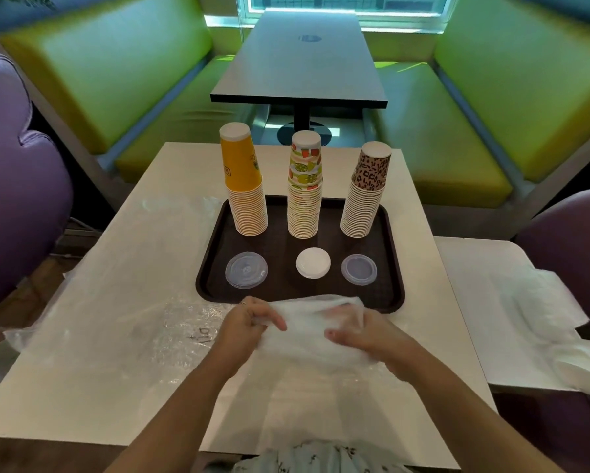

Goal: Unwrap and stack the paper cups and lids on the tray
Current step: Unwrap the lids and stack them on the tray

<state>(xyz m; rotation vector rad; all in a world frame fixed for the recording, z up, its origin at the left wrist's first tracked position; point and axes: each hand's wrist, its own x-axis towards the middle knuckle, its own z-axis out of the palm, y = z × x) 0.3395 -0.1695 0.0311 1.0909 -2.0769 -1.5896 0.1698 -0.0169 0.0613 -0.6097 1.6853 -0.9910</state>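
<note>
Both hands, left hand [244, 324] and right hand [365, 332], pinch plastic wrap [307, 322]; tray [394, 254] holds three cup stacks [304, 199].

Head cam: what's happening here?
A person's left hand and right hand both grip a crumpled white plastic bag at the near edge of the brown tray. On the tray stand three upside-down cup stacks, yellow, fruit-print and leopard-print, each with lids in front.
</note>
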